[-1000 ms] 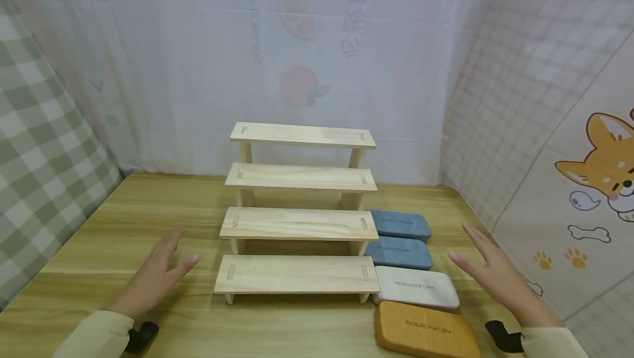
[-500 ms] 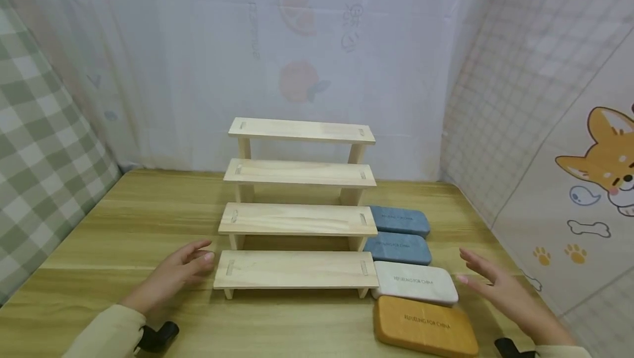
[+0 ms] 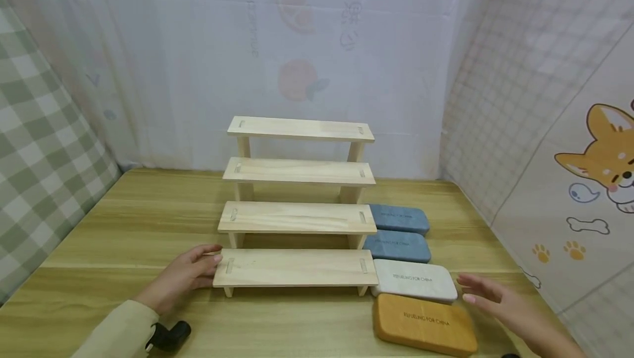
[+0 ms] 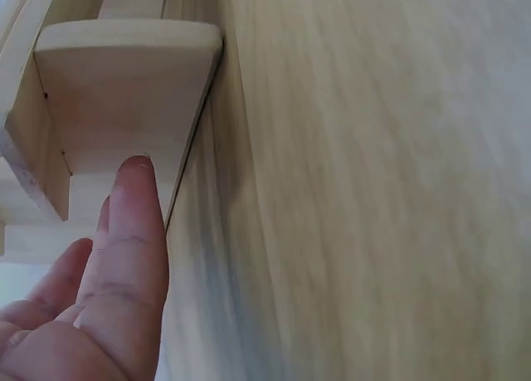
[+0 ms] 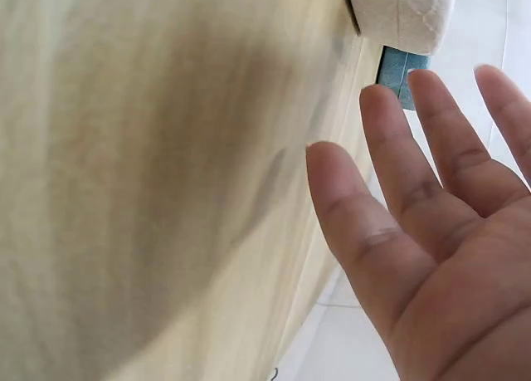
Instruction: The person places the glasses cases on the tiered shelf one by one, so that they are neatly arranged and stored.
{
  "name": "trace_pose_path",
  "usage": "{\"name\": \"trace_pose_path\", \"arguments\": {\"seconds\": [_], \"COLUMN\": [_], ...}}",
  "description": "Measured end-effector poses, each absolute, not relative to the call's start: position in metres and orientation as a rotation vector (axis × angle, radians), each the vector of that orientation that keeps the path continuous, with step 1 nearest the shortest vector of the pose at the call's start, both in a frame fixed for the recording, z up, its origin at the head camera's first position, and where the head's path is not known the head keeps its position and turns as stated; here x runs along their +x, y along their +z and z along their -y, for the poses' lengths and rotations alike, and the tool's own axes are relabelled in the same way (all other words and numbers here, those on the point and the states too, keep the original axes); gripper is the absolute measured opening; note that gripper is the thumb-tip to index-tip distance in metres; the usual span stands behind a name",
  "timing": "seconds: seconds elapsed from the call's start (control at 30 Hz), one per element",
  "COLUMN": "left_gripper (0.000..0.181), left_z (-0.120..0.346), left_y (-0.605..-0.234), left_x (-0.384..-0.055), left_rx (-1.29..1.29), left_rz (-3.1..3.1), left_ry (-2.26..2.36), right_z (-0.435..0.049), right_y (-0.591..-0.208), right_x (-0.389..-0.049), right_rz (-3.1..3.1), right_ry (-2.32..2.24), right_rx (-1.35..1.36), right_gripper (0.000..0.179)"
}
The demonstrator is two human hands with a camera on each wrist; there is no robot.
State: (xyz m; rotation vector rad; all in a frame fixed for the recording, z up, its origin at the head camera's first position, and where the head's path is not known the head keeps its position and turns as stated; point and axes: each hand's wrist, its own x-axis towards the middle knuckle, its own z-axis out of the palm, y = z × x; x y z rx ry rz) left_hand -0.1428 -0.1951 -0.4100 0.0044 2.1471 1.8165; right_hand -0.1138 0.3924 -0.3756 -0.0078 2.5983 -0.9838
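Positioning is seemingly occurring: left hand (image 3: 185,274) is hovering relaxed at the wooden rack (image 3: 297,267), right hand (image 3: 501,300) uncurled beside the white case (image 3: 415,286). Lifting either would be requiring a grip.

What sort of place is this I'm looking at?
Probably a makeshift tabletop work booth: a pale, fruit-printed curtain hangs behind the wood-grain table, with a green-and-white checked cloth at left and a white, gridded cartoon-dog sheet at right.

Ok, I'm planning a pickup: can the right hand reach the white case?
Likely yes: the right hand is beside the white case, with nothing visible between them; the stand is at the case's opposite end.
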Motion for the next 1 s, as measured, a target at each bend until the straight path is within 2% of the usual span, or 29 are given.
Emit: {"name": "trace_pose_path", "arguments": {"seconds": [0.2, 0.53, 0.6, 0.8, 1.0], "left_gripper": [0.066, 0.064, 0.065, 0.067, 0.067], "left_z": [0.192, 0.19, 0.191, 0.19, 0.191], "left_y": [-0.411, -0.412, -0.412, -0.411, -0.412], "left_x": [-0.146, -0.15, -0.15, -0.15, -0.151], "left_rx": [-0.018, -0.056, -0.05, -0.045, -0.037], "left_rz": [-2.068, -2.001, -1.996, -1.976, -1.943], "left_ry": [1.858, 1.906, 1.905, 1.895, 1.894], "right_z": [-0.402, -0.416, -0.416, -0.417, -0.414], "right_y": [-0.387, -0.397, -0.397, -0.4, -0.403], "right_x": [-0.104, -0.099, -0.098, -0.095, -0.092], "right_rz": [-2.593, -2.3, -2.229, -2.141, -2.287], "right_ry": [-1.066, -1.344, -1.376, -1.39, -1.199], "right_rx": [-0.092, -0.453, -0.445, -0.373, -0.268], "right_gripper": [0.054, 0.042, 0.041, 0.047, 0.065]}}
